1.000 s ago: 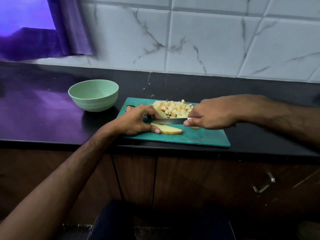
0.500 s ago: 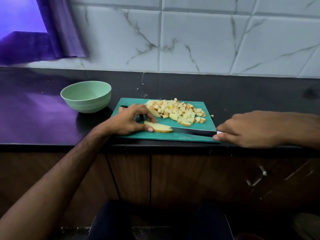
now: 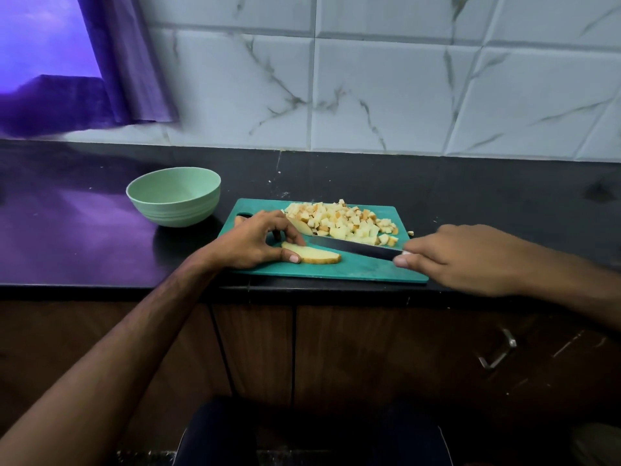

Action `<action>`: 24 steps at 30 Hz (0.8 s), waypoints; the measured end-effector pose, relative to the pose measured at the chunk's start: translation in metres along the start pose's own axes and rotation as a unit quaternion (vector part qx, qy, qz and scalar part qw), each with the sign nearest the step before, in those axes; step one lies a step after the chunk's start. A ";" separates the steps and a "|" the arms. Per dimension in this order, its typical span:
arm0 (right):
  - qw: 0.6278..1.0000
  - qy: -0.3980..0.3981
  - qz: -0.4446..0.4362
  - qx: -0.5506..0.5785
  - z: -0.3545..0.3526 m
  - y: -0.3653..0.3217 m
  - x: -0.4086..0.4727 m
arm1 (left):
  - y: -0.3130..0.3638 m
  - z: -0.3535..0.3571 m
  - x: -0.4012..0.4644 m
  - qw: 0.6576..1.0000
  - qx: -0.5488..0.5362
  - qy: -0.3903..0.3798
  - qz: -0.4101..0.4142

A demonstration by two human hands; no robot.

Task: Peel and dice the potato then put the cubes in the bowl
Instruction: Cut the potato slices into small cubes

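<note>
Potato slice held down on a teal board, knife gripped at the right.

The left hand arches over a pale, flat potato slice on the teal plastic cutting board, thumb tip and a fingertip pressing the slice's left end; the other fingers curl behind and partly hide a second pale wedge. The right hand is wrapped round the handle of a dark-bladed kitchen knife; the handle is almost wholly covered, only a light sliver showing. The blade lies slanted across the board, its tip lost behind the left fingers, so whether it touches the slice cannot be told. A heap of small potato cubes sits at the board's far edge. The pale green round bowl stands on the black counter just left of the board, no cubes visible inside.
</note>
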State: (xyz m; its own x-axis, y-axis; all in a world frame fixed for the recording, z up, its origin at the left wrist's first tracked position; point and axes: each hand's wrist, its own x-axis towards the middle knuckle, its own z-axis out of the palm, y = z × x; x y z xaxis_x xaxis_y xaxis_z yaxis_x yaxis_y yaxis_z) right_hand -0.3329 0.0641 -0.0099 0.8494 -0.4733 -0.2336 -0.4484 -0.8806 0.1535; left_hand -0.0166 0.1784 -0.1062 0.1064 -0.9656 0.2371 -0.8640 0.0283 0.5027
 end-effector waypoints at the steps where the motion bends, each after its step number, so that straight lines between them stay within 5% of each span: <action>1: 1.000 0.016 -0.011 -0.003 0.004 -0.008 0.009 | 0.000 -0.001 0.000 1.000 0.003 0.000 -0.004; 18: 0.995 0.011 -0.097 -0.019 0.001 -0.038 0.065 | 0.004 -0.002 -0.001 1.000 0.024 -0.014 0.003; 24: 0.998 -0.029 -0.016 -0.059 0.019 0.022 -0.001 | 0.003 -0.001 0.000 1.000 0.025 -0.004 0.018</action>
State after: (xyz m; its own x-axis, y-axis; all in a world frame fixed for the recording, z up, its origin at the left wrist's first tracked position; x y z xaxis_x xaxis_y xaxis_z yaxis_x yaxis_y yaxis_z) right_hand -0.3493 0.0450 -0.0243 0.8436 -0.4481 -0.2958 -0.3816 -0.8879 0.2569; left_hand -0.0184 0.1789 -0.1037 0.0709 -0.9665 0.2469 -0.8909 0.0500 0.4515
